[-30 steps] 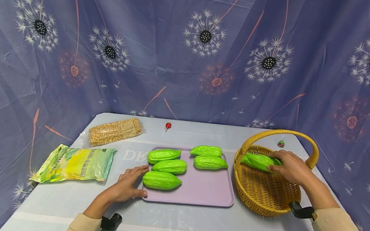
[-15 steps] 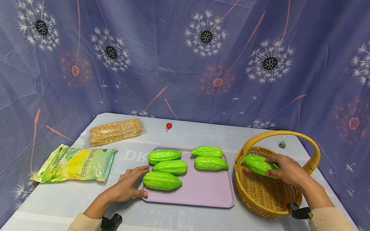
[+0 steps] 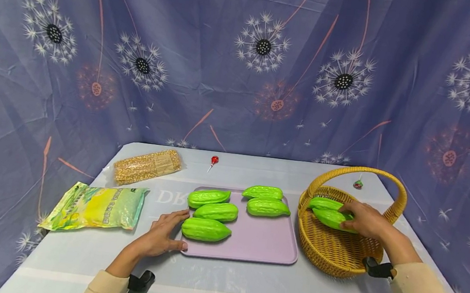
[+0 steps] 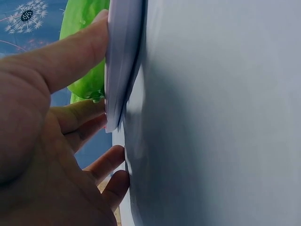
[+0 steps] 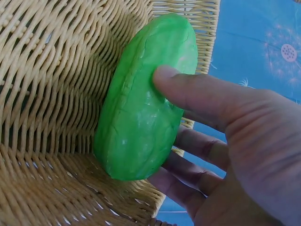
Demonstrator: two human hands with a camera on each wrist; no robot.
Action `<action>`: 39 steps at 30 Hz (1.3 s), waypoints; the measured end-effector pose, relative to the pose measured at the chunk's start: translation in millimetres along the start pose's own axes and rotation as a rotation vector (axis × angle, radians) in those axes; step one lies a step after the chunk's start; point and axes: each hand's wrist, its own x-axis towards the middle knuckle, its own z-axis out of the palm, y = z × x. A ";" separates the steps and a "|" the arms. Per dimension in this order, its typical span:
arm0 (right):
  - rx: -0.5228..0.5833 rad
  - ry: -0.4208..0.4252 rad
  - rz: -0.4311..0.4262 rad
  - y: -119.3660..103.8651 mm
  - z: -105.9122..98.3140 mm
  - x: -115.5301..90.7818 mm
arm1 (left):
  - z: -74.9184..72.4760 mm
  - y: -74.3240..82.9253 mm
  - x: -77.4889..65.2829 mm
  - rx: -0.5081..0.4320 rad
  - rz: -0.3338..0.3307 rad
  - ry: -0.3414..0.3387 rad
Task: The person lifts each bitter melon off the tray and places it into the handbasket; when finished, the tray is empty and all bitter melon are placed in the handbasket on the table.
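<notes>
In the head view my right hand [image 3: 366,223] reaches into a brown wicker basket [image 3: 323,255]. It holds a bright green, ridged bitter melon [image 3: 331,219], thumb on one side and fingers on the other, as the right wrist view also shows. Another green bitter melon [image 3: 322,203] lies behind it in the basket. My left hand [image 3: 160,236] rests at the left edge of a pale purple tray [image 3: 258,247], its thumb and some fingertips touching the rim, fingers extended. On the tray lie several more bitter melons, the closest being the front left one [image 3: 205,230].
A green and yellow plastic bag [image 3: 99,208] and a pack of golden kernels [image 3: 146,167] lie at the left. A red lollipop [image 3: 214,159] is at the back, and a green one [image 3: 358,184] behind the basket. The arched basket handle [image 3: 357,170] stands upright.
My right hand has shifted slightly toward the near side and lower with its bitter melon, so the melon behind shows more clearly. The left hand stays at the tray.
</notes>
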 end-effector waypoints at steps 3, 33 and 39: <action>-0.007 -0.012 0.003 2.5 1.8 1.9 | -0.2 -0.1 -0.2 0.000 -0.001 -0.003; -0.088 -0.011 0.021 -0.9 5.5 3.4 | 0.7 -2.6 -0.1 0.000 0.016 0.001; -0.081 -0.022 0.010 0.4 5.3 4.3 | 0.2 -2.6 0.1 0.003 0.016 0.000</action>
